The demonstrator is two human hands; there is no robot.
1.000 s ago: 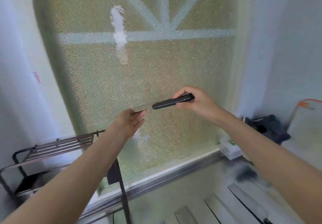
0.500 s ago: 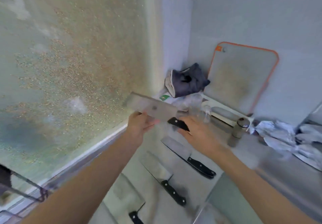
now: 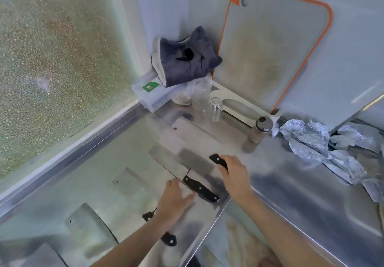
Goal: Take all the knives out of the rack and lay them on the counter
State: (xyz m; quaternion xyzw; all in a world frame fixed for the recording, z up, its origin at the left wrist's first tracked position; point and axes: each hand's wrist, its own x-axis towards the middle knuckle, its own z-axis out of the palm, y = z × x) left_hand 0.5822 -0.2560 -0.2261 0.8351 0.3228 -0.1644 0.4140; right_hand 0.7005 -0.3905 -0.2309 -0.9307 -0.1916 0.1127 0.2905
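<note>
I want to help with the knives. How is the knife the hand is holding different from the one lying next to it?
The cleaver has a broad rectangular blade; the neighbouring knife has a narrower one. The right hand grips the cleaver's handle; the other knife's handle lies free, with the left hand beside it. The cleaver's blade has a hole; none shows on the knife. Both have black riveted handles and lie on the steel counter.

A kitchen: steel counter (image 3: 291, 194), cleavers (image 3: 166, 158) laid out, a cutting board (image 3: 270, 48) against tiled wall.

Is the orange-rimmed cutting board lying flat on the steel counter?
No, the orange-rimmed cutting board stands upright, leaning against the wall behind the steel counter.
</note>
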